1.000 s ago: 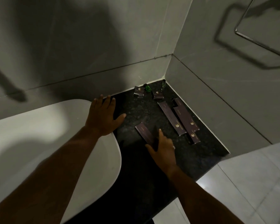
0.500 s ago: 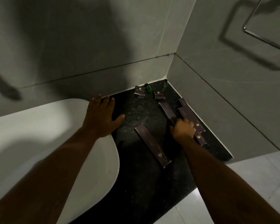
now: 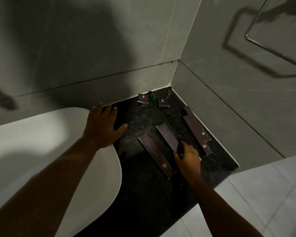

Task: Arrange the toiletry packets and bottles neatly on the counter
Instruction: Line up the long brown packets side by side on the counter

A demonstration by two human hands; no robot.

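On the dark stone counter (image 3: 143, 120) lie several long brown toiletry packets. My right hand (image 3: 187, 155) grips the near end of the middle long packet (image 3: 167, 136). Just left of it lies another long packet (image 3: 156, 157). Two more long packets (image 3: 196, 130) lie along the right wall. Two small brown boxes (image 3: 142, 99) (image 3: 163, 103) sit near the back corner, with a green bottle (image 3: 152, 95) between them and a dark bottle (image 3: 169, 90) in the corner. My left hand (image 3: 102, 127) rests flat, fingers spread, on the basin rim and the counter's edge.
A white basin (image 3: 58, 159) fills the left side, overlapping the counter. Grey tiled walls (image 3: 212, 93) close the corner behind and to the right. A metal towel rail (image 3: 270, 43) hangs on the right wall. Light floor tiles (image 3: 263, 194) lie at lower right.
My right hand left the leftmost long packet, reached to the middle one and has drawn it toward me, beside the first. My left hand has stayed put.
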